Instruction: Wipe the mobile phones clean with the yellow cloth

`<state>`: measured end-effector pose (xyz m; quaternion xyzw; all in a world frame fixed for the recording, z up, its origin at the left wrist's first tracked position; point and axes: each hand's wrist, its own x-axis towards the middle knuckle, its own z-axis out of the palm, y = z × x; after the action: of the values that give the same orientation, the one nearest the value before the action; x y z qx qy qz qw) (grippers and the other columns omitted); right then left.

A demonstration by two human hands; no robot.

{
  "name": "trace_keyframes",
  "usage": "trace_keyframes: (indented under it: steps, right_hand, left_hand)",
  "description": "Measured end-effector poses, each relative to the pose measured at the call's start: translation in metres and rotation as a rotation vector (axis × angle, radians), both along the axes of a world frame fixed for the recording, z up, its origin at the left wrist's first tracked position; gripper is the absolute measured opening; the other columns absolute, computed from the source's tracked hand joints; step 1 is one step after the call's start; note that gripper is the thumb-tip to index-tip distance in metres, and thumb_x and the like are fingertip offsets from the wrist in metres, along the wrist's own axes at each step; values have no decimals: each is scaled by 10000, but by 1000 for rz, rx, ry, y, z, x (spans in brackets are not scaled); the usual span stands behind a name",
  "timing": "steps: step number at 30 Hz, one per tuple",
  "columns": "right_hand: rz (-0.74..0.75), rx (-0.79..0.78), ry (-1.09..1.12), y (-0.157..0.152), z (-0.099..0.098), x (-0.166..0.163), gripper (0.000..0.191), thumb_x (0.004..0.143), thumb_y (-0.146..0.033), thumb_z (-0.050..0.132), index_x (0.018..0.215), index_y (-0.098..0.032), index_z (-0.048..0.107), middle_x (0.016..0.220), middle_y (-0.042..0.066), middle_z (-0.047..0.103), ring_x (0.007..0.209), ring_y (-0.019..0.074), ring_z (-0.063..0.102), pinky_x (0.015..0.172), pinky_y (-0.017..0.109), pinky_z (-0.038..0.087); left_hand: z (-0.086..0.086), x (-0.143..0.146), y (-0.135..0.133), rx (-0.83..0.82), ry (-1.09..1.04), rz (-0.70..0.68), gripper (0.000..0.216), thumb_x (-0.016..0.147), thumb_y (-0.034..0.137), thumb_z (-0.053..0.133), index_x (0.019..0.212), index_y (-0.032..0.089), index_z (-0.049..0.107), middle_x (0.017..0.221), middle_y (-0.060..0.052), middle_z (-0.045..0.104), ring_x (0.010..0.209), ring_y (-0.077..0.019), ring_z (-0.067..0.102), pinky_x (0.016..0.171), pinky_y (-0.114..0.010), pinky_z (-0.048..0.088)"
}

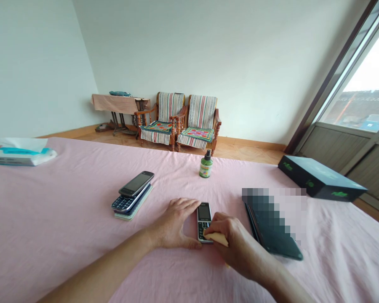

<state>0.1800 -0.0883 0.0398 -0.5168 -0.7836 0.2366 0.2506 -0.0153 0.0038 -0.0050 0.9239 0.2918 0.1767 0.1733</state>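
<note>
Two wooden armchairs [171, 105] with striped covers stand side by side before a pale wall [208, 50]. Left of them is a cloth-draped table [113, 103]. A tissue pack [25, 157] and a black box [318, 179] sit at opposite sides of the pink sheet [34, 235].

two bare forearms [113, 263] — left grip [176, 223] and right grip [233, 236] equally bare

Two hands [177, 223] [233, 235], one keypad phone [204, 213] and one yellowish piece [219, 239], lower centre; at least two stacked phones [136, 184], left of centre; one green bottle [206, 166], centre; one tissue pack [25, 156], left; one box [322, 174], right; two armchairs [165, 120] [199, 120], upper centre
</note>
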Motion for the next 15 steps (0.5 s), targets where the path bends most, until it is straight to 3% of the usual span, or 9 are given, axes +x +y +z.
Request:
trace_keyframes:
  steps: [5,15]
  right_hand:
    - [-62,-52,-30,1,-1,6,284,705,24,501,664,-182,692,724,4,590,706,117,547,620,212,342]
    - [-44,-43,-20,5,-4,7,323,676,22,492,716,-207,716,750,5,606,723,120,545,637,214,339]
  left_hand:
    - [2,1,0,-7,2,3,949,610,587,766,1394,192,405,1406,-130,472,1279,-346,413,1068,-483,300]
    - [1,0,0,-1,13,3,945,620,590,760,1393,180,403,1404,-138,472,1277,-343,412,1064,-475,305]
